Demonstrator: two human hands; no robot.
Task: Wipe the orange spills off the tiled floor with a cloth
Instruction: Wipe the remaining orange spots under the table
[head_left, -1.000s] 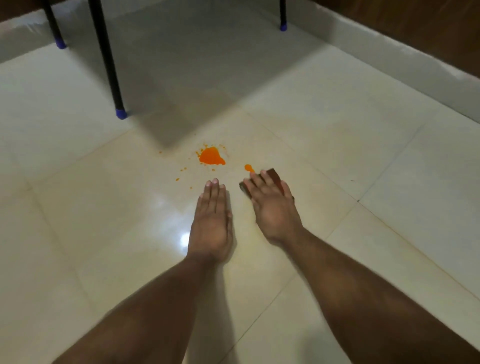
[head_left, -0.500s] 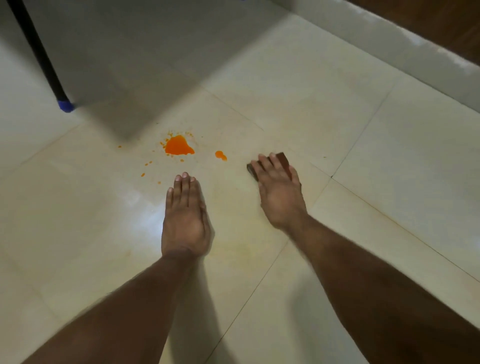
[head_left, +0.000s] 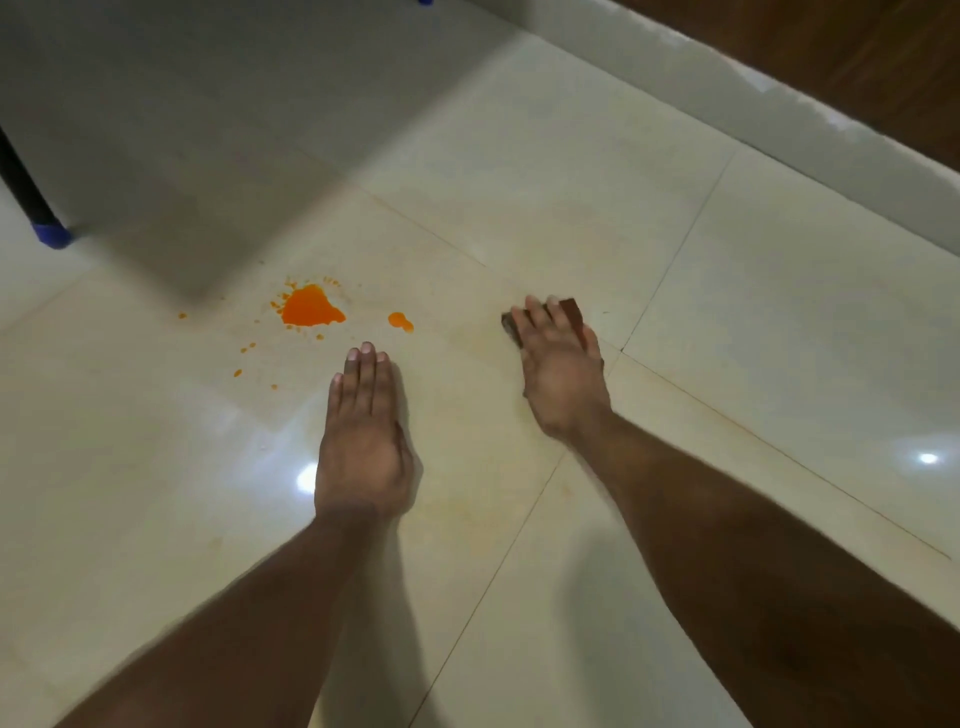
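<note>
The left hand (head_left: 366, 441) lies flat on the tiled floor (head_left: 519, 182), fingers straight, the orange spill (head_left: 310, 307) just beyond its fingertips, while the right hand (head_left: 558, 369) presses straight fingers on the brown cloth (head_left: 571, 310).

Both hands flat on the tiled floor (head_left: 675, 291) — left hand (head_left: 363, 447) just behind the main spill (head_left: 311, 307), right hand (head_left: 563, 374) atop the cloth (head_left: 571, 312), well to the right. A smaller spill (head_left: 400, 321) lies btwn them; a furniture leg (head_left: 26, 197) stands far left, w/ the wall base (head_left: 779, 104) behind.
</note>
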